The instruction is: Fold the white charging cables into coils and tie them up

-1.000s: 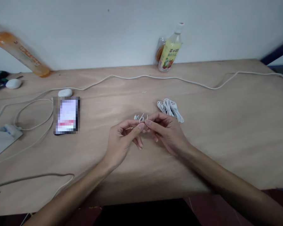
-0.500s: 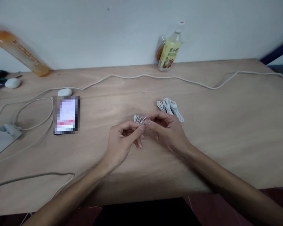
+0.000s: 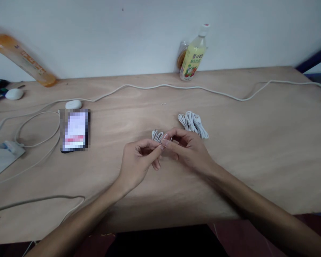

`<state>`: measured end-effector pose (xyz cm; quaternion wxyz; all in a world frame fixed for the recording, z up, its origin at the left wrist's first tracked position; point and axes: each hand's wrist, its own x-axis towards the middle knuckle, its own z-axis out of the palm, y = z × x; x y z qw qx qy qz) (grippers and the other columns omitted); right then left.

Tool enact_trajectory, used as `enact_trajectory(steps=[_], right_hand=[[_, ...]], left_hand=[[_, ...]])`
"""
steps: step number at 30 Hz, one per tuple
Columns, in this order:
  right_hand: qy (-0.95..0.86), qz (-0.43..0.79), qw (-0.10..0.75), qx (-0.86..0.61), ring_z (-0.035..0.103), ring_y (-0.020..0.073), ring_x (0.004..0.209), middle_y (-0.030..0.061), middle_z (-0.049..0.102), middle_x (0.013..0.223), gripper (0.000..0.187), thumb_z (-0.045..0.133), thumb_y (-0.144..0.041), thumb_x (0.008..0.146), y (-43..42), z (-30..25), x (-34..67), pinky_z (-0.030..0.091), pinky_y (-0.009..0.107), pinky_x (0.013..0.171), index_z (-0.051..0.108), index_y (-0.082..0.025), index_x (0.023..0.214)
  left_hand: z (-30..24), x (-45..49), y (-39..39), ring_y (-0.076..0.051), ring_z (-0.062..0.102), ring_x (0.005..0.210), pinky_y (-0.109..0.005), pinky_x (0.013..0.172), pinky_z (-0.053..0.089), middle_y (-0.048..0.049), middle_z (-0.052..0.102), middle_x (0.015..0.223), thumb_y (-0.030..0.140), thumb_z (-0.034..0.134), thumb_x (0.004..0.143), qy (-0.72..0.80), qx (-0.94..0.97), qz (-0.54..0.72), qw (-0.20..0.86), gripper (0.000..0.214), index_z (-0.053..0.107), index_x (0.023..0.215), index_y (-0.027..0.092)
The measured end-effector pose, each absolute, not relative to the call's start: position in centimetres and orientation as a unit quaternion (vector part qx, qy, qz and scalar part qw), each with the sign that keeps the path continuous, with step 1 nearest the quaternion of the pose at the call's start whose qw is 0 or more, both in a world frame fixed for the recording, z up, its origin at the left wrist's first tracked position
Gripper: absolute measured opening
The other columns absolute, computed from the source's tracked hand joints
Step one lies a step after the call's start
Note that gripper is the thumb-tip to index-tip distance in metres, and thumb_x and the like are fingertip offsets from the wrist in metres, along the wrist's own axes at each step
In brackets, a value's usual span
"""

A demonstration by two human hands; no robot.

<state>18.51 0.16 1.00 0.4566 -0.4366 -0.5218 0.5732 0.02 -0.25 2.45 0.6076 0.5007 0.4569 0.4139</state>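
Note:
Between my two hands is a small coiled white cable [image 3: 157, 135], its loops showing above the fingertips. My left hand [image 3: 140, 157] is closed, thumb and forefinger pinching the coil's near side. My right hand [image 3: 189, 148] pinches the same cable from the right, thumb tip close to the left thumb. The fingers hide the middle of the coil and what lies under it. Just beyond my right hand, several bundled white cables [image 3: 194, 123] lie on the wooden table [image 3: 256, 142], apart from the coil.
A phone [image 3: 76, 130] and a white earbud case [image 3: 73, 104] lie left. A long white cord [image 3: 176, 86] crosses the table. Against the wall stand a yellow-label drink bottle [image 3: 193, 57] and a leaning orange bottle [image 3: 29, 62]. A white box [image 3: 5, 160] sits at the left edge.
My right fingers have shifted slightly on the cable, and a thin white loop now shows by the right fingertips. Both hands stay in nearly the same place.

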Motion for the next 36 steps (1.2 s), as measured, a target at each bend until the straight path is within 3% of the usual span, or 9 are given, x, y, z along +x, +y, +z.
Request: enact_trajectory(steps=[12, 23, 31, 36], right_hand=[[-0.541, 0.542, 0.465, -0.444, 0.052, 0.0123, 0.066, -0.0005, 0.064, 0.080, 0.023, 0.083, -0.043, 0.092, 0.12, 0.74, 18.30, 0.046, 0.020, 0.045, 0.075, -0.022, 0.088], [-0.474, 0.616, 0.489, -0.397, 0.059, 0.0134, 0.071, 0.0016, 0.070, 0.088, 0.026, 0.088, -0.047, 0.089, 0.35, 0.60, 18.11, 0.047, 0.020, 0.046, 0.079, -0.023, 0.093], [-0.455, 0.619, 0.512, -0.384, 0.052, 0.0100, 0.061, -0.0014, 0.067, 0.080, 0.021, 0.088, -0.042, 0.092, 0.38, 0.18, 18.27, 0.045, 0.019, 0.044, 0.080, -0.023, 0.091], [-0.443, 0.631, 0.509, -0.383, 0.049, 0.0093, 0.058, -0.0027, 0.064, 0.077, 0.026, 0.089, -0.048, 0.091, 0.50, 0.18, 18.23, 0.040, 0.020, 0.043, 0.080, -0.023, 0.090]], left_hand=[[2.27, 0.14, -0.49, -0.009, 0.064, 0.045, -0.017, 0.046, 0.054, 0.0022, 0.071, 0.056, 0.023, 0.084, 0.086, 0.463, 0.507, 0.426, 0.588, 0.012, 0.080, 0.077, 0.017], [2.59, -0.03, -0.19, -0.010, 0.064, 0.044, -0.020, 0.048, 0.056, 0.0027, 0.070, 0.055, 0.032, 0.086, 0.088, 0.476, 0.493, 0.436, 0.583, 0.019, 0.081, 0.077, 0.018], [2.31, -0.22, -0.04, -0.011, 0.064, 0.043, -0.023, 0.046, 0.056, 0.0020, 0.071, 0.057, 0.039, 0.089, 0.086, 0.482, 0.472, 0.439, 0.593, 0.022, 0.084, 0.081, 0.018], [2.48, -0.15, -0.04, -0.011, 0.062, 0.042, -0.022, 0.044, 0.054, 0.0025, 0.070, 0.057, 0.037, 0.089, 0.084, 0.480, 0.460, 0.434, 0.608, 0.021, 0.083, 0.079, 0.018]])
